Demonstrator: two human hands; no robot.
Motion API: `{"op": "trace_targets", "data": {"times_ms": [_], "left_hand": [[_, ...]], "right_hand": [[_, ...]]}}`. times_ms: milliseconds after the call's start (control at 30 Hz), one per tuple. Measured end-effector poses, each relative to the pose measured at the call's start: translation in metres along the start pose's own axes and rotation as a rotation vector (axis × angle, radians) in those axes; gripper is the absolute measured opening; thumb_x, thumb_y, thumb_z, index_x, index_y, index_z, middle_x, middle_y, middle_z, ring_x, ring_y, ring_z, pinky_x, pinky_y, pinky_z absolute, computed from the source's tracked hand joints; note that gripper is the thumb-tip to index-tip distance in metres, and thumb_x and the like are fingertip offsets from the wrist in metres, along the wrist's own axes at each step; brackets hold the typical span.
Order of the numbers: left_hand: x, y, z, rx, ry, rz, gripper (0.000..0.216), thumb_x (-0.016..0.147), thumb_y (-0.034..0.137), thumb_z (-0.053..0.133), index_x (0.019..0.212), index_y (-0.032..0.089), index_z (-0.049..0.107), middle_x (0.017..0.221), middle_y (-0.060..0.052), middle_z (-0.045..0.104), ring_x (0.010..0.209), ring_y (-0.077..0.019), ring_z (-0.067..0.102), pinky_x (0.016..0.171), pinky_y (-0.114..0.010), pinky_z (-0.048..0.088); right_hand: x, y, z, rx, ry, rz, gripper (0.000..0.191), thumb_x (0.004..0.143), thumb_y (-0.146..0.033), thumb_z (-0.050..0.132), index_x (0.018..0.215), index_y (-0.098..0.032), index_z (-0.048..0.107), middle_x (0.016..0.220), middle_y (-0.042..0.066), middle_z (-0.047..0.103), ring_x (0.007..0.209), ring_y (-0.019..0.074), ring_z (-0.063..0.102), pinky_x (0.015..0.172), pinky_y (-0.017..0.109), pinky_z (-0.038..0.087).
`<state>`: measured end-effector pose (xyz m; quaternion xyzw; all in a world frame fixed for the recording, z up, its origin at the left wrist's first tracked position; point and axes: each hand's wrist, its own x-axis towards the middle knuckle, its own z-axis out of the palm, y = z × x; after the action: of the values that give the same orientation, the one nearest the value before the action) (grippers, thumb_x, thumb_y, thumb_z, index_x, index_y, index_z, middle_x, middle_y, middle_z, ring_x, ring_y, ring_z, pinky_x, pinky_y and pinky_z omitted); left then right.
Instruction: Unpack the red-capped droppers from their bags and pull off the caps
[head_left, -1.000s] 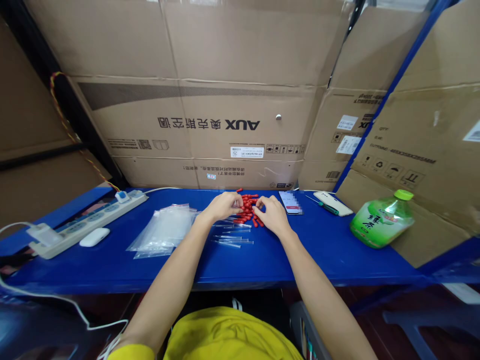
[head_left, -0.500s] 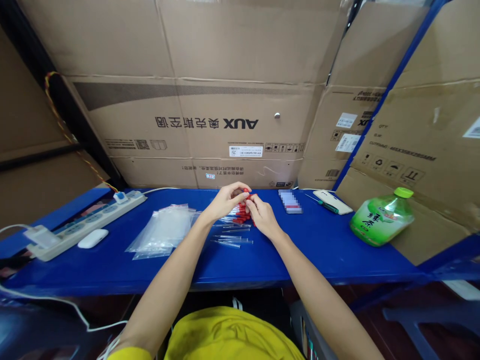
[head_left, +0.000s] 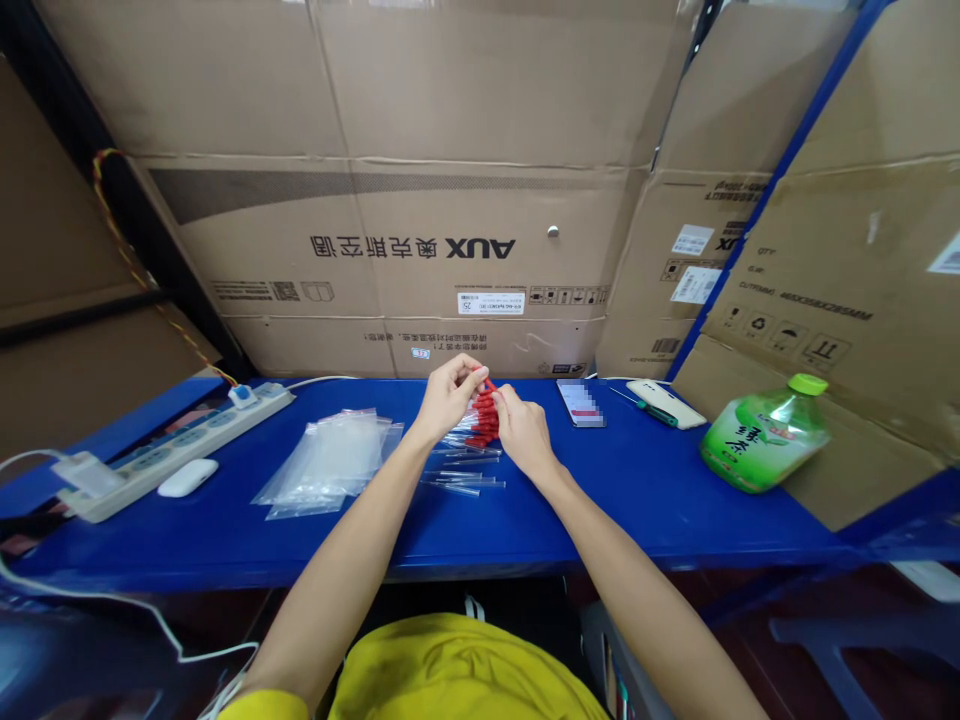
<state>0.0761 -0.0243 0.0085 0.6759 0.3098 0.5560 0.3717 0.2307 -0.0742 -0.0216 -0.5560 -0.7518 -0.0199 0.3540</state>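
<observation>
Between the fingertips of both hands is a small red rubber dropper bulb (head_left: 490, 384), slanting from one hand to the other. My left hand (head_left: 448, 398) pinches its upper end, and my right hand (head_left: 525, 428) is closed on its lower end. Fingers hide most of the piece, so any glass in it cannot be made out. Just below and behind the hands lies a pile of glass droppers with red bulbs (head_left: 484, 424), partly covered by them. Nearer me, several bare clear glass tubes (head_left: 461, 481) lie loosely on the blue table (head_left: 495, 535).
Clear zip bags (head_left: 330, 460) are stacked left of the tubes. Further left are a power strip (head_left: 180, 450) and a white case (head_left: 187, 478). On the right lie a phone (head_left: 580, 403), a green-handled screwdriver (head_left: 654, 412) and a green bottle (head_left: 765, 435). Cardboard (head_left: 450, 200) walls the back.
My left hand has risen slightly and its fingers have closed further around the red bulb. The bulb now slants between both hands. The pile and loose tubes have stayed put.
</observation>
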Motion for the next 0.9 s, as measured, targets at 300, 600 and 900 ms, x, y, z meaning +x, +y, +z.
{"op": "trace_targets", "data": {"times_ms": [300, 600, 900], "left_hand": [[0.002, 0.001, 0.01, -0.048, 0.12, 0.032, 0.031, 0.088, 0.045, 0.074, 0.082, 0.016, 0.063, 0.066, 0.001, 0.062, 0.059, -0.0099, 0.055, 0.059, -0.023, 0.043], [0.044, 0.015, -0.078, -0.131, 0.691, 0.159, 0.029, 0.091, 0.041, 0.071, 0.085, 0.019, 0.053, 0.066, 0.005, 0.058, 0.053, -0.0058, 0.049, 0.052, -0.017, 0.038], [0.023, -0.004, -0.031, 0.369, 0.272, 0.204, 0.014, 0.089, 0.03, 0.065, 0.1, 0.02, 0.064, 0.095, -0.004, 0.073, 0.082, -0.016, 0.067, 0.066, -0.024, 0.048]], "right_hand": [[0.004, -0.01, 0.001, -0.006, 0.037, -0.009, 0.036, 0.112, -0.03, 0.029, 0.102, -0.018, 0.061, 0.075, 0.006, 0.073, 0.061, 0.018, 0.066, 0.059, 0.027, 0.027], [-0.013, 0.03, -0.005, -0.06, 0.035, 0.098, 0.039, 0.112, -0.033, 0.028, 0.106, -0.017, 0.063, 0.069, 0.006, 0.07, 0.061, 0.0194, 0.065, 0.057, 0.028, 0.026], [-0.02, 0.002, 0.007, 0.041, -0.108, -0.367, 0.025, 0.109, -0.029, 0.042, 0.123, -0.02, 0.061, 0.11, 0.01, 0.074, 0.098, 0.0217, 0.066, 0.086, 0.031, 0.042]]}}
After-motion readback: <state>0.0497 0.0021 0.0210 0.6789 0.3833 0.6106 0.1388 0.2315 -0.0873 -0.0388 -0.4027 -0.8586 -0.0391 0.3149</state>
